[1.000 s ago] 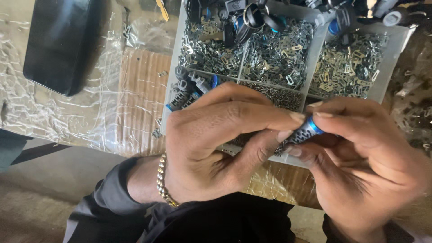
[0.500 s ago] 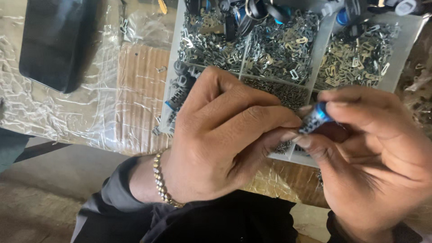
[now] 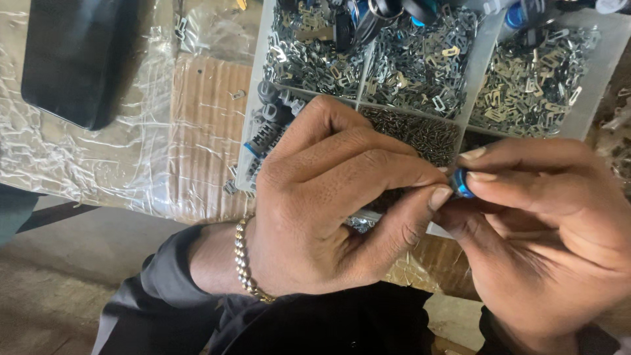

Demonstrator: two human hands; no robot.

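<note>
My left hand and my right hand meet over the near edge of a divided parts tray. Both pinch one small black part with a blue band between thumbs and fingertips. Most of that part is hidden by my fingers. Directly beneath my hands lies a compartment of small dark screws. A beaded bracelet circles my left wrist above a dark sleeve.
The tray's far compartments hold heaps of small silver metal clips and brass-toned clips. Black and blue parts fill its left compartment. A black flat case lies at left on plastic-wrapped cardboard. The table edge runs below my wrists.
My hands have stayed pinched on the blue-banded part. It now points end-on at me, more hidden by my fingers. The view has shifted slightly, so the tray sits higher in frame.
</note>
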